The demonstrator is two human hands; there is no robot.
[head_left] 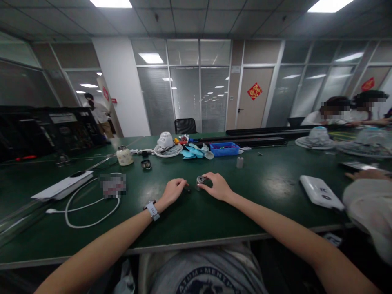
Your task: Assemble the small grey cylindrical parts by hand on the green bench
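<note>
My right hand (218, 186) grips a small grey metal cylinder (200, 180) with a ringed top between thumb and fingers, just above or on the green table (214, 220). To its left, my left hand (174, 190) is closed with fingertips together, a watch on its wrist. A small dark piece (187, 189) shows at those fingertips; what it is I cannot make out. The two hands are a short way apart. Beyond my right hand, a similar grey cylinder (239, 162) stands upright on the table.
Farther back are a white fan housing (165, 143), blue fan blades (192, 151) and a blue tray (225, 149) of small parts. A cream jar (124, 156) and a white cable (88, 224) lie left. A white power bank (321, 192) sits right, near another person's sleeve (367, 204).
</note>
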